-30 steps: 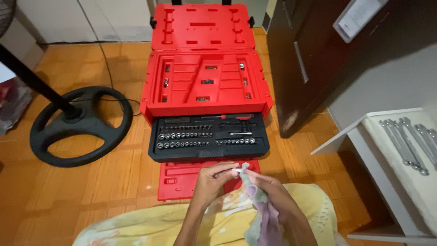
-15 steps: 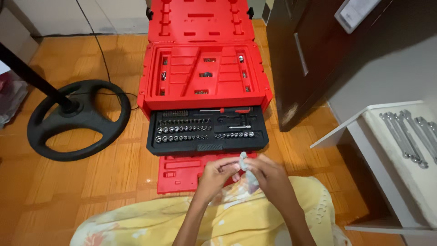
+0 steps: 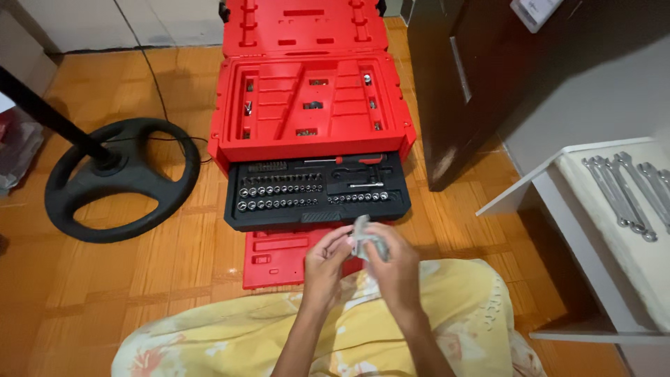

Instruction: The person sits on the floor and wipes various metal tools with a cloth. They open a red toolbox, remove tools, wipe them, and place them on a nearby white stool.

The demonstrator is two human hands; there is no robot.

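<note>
far left on the wood floor (image 3: pixel 174 272): black fan base (image 3: pixel 115 180) with its pole leaning up and away. centre: red tool case (image 3: pixel 310 105), lid flung open, black socket tray (image 3: pixel 317 192) pulled out in front, rows of small sockets running left to right.

just below the tray, over a yellow-draped lap (image 3: pixel 447 314): left hand (image 3: pixel 326 264), fingers curled and pinched together on something small at the cloth's edge, too hidden to name. touching it, the cloth (image 3: pixel 364 241), a pale bunched rag held between both hands above the lower red drawer. soft, light, limp by the look of it; no stiffness, so no true long axis, just a crumpled wad peaking up and away toward the tray. probably best gripped by a fistful of folds, not an edge.

right hand (image 3: pixel 398 269): fingers closed round the cloth, clamped on it from the right.

far right: white desk (image 3: pixel 558 181) carrying a row of wrenches (image 3: pixel 628 195), well apart from the hands.
</note>
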